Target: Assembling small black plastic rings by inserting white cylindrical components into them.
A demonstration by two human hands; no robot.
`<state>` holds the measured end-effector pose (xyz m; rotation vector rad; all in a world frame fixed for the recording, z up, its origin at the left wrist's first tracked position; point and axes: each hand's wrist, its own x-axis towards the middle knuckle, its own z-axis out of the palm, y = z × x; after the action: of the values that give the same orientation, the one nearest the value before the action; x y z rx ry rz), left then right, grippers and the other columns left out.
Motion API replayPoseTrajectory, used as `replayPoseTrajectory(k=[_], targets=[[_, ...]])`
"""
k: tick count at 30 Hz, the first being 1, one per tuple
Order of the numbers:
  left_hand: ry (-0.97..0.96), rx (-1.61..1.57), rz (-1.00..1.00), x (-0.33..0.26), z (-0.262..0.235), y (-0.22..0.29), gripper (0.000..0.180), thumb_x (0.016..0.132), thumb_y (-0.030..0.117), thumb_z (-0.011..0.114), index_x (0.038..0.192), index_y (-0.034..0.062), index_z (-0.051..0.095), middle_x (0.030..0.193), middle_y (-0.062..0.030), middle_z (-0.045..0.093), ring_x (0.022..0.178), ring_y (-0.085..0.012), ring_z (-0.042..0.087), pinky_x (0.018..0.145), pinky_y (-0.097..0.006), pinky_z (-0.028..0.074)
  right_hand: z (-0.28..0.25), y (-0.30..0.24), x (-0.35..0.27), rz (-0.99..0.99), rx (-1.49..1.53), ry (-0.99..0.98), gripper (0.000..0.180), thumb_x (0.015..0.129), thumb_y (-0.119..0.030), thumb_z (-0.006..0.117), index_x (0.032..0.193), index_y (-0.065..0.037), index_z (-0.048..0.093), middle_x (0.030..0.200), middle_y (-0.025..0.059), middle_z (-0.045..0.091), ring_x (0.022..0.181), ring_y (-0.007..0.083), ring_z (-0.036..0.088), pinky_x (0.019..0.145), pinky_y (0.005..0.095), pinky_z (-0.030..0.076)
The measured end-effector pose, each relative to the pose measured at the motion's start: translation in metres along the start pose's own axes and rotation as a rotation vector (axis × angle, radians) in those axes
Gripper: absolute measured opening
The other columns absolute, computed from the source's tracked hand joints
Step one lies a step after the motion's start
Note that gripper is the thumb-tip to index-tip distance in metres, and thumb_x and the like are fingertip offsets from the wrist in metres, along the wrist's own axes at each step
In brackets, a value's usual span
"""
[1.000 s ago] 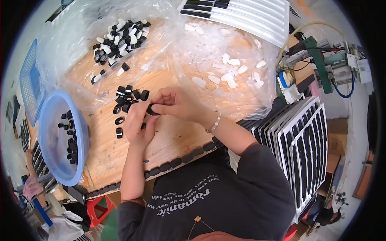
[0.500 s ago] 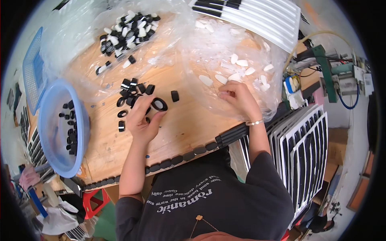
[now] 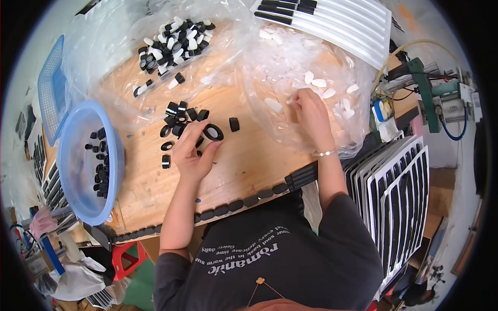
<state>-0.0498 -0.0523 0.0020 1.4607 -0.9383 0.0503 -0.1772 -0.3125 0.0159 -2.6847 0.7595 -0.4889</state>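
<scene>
The left hand (image 3: 191,150) rests palm-down near the middle of the wooden surface (image 3: 249,160), its fingers (image 3: 210,146) loosely curled around a black ring (image 3: 213,132) that lies at the fingertips, beside a loose cluster of black parts (image 3: 179,120). The grip looks light — pinched at one side only — so the ring could slip, roll toward the near edge and drop past the row of dark pieces (image 3: 233,205) lined up there. The right hand (image 3: 310,111) reaches into a clear plastic bag (image 3: 311,62) toward the right edge of the surface, fingers drawn together over small white pieces (image 3: 317,83); whether it actually holds one I cannot tell, since the creased film glares over the fingertips. Crumpled plastic could snag the fingers and drag several white pieces out at once, or tip the bag toward the surface's right edge. A blue bowl (image 3: 85,202) with black parts overhangs the left edge — a nudge from an elbow might unseat it. The second bag at the far edge blurs its black-and-white contents, and the fisheye rim cuts off the stacked panels (image 3: 394,197) on the right.
</scene>
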Motion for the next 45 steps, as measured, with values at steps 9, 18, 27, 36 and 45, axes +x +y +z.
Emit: replayPoseTrajectory(k=[9,18,27,36,45], targets=[[-0.013,0.032,0.006,-0.002,0.001,0.003,0.045,0.068,-0.015,0.068,0.112,-0.0073,0.06,0.1,-0.0123,0.062,0.093,-0.0204,0.059,0.085,-0.029,0.046,0.002,-0.047,-0.004,-0.041,0.807,0.109,0.008,0.081,0.004,0.063,0.086,-0.001,0.062,0.1,0.0114,0.061,0.085,0.0186,0.061,0.073,0.027,0.05],[0.104,0.203,0.179,0.001,0.008,0.01,0.042,0.067,-0.007,0.074,0.106,-0.0058,0.061,0.094,-0.0179,0.064,0.082,-0.0306,0.061,0.074,-0.034,0.049,0.017,-0.141,-0.033,-0.288,1.003,0.182,0.011,0.075,0.005,0.071,0.084,-0.002,0.069,0.088,0.0089,0.066,0.079,0.019,0.063,0.069,0.0257,0.051],[0.164,0.186,0.243,0.005,0.005,0.014,0.043,0.064,-0.009,0.074,0.105,-0.0083,0.06,0.091,-0.0188,0.064,0.08,-0.031,0.061,0.072,-0.035,0.05,0.022,-0.155,-0.039,-0.296,1.162,0.185,0.005,0.081,0.001,0.068,0.086,0.001,0.068,0.091,0.0103,0.065,0.081,0.015,0.062,0.069,0.0264,0.051],[0.147,0.272,0.31,0.01,0.002,0.015,0.039,0.065,-0.007,0.075,0.101,-0.0083,0.062,0.088,-0.0167,0.063,0.078,-0.031,0.061,0.07,-0.036,0.05,0.023,-0.151,-0.037,0.145,1.731,-0.168,0.008,0.086,0.004,0.062,0.093,0.003,0.065,0.1,0.007,0.062,0.091,0.0109,0.059,0.081,0.0235,0.048],[0.213,0.435,0.353,0.014,0.0,0.01,0.038,0.065,-0.008,0.075,0.101,-0.0082,0.062,0.087,-0.0171,0.063,0.075,-0.0317,0.061,0.069,-0.037,0.051,0.018,-0.144,-0.035,0.176,1.484,-0.358,0.021,0.092,-0.01,0.059,0.109,0.0,0.067,0.105,0.0034,0.066,0.09,0.0071,0.06,0.078,0.0211,0.049]])
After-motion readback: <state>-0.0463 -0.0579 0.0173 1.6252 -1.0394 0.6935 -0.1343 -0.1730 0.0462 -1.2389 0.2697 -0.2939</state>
